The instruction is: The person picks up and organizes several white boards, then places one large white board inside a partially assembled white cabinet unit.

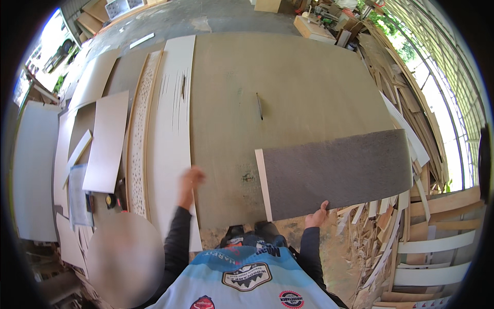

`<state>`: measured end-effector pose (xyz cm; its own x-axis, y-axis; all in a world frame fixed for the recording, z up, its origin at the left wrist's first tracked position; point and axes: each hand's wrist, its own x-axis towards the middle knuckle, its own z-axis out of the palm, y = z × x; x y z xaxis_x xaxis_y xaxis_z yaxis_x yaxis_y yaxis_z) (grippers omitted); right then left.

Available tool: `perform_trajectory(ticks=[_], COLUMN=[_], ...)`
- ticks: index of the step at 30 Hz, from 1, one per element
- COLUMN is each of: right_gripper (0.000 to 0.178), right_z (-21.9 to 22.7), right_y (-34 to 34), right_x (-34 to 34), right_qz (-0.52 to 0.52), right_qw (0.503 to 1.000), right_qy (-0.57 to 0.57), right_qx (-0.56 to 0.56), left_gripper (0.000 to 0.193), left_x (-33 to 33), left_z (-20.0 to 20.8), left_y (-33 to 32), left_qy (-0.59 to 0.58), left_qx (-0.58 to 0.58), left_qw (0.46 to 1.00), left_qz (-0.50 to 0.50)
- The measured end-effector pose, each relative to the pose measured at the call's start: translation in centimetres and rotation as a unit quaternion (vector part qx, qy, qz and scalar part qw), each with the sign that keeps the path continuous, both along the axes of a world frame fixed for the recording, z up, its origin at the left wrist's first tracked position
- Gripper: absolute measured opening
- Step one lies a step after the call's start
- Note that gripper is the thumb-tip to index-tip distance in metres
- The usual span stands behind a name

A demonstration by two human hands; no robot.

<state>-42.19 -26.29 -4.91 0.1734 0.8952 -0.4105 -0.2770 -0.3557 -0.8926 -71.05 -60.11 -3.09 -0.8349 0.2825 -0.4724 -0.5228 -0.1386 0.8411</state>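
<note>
A long dark grey sheet (337, 172), with a pale strip (263, 185) along its left end, lies on the right part of a large beige-brown board (288, 77). My right hand (316, 216) grips the near edge of the dark sheet, thumb on top and the other fingers hidden beneath. Over the boundary between the large board and a long white panel (172, 139) hovers my left hand (191, 180), smeared by motion, its fingers unclear. Farther off, a thin dark slit or stick (259, 106) shows on the board.
Left of the white panel are a speckled strip (140, 129), pale panels (106, 144) and a tape measure (110, 201). Wood offcuts (383, 226) pile up at the right, beside stacked planks (411, 103). A cluttered bench (314, 30) stands at the far right. A blurred round shape (126, 260) covers the lower left.
</note>
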Motion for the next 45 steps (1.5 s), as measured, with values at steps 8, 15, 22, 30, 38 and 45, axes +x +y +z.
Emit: perform_trajectory(ticks=[8,15,22,30,38,45], right_gripper=[0.063,0.066,0.085,0.047,0.032,0.037], right_z=[1.6,2.7,4.2,14.6,17.7,19.7], right_y=[-1.2,0.9,6.2,17.7,25.3,38.0], right_x=[0.6,4.1,7.4,12.8,15.0,19.5], right_qz=[0.101,0.253,0.118,0.018,0.021,-0.021], right_qw=[0.994,0.96,0.954,0.835,0.912,0.82], right_qy=[0.029,0.078,-0.192,-0.322,-0.178,-0.286], right_qx=[-0.011,-0.089,0.199,0.446,0.368,0.495], left_gripper=[0.036,0.027,0.025,0.023,0.018,0.022], left_x=[17.6,15.4,17.5,16.7,11.4,7.6], left_z=[-8.1,-0.7,0.9,3.0,2.3,-3.5], left_y=[9.9,11.3,10.2,0.2,-10.4,-20.0], left_qy=[0.025,-0.051,0.176,0.275,0.251,0.245], left_qx=[0.071,0.059,-0.181,-0.307,-0.517,-0.636], left_qw=[0.969,0.975,0.95,0.911,0.816,0.722], left_qz=[-0.235,-0.209,-0.183,0.02,0.064,0.12])
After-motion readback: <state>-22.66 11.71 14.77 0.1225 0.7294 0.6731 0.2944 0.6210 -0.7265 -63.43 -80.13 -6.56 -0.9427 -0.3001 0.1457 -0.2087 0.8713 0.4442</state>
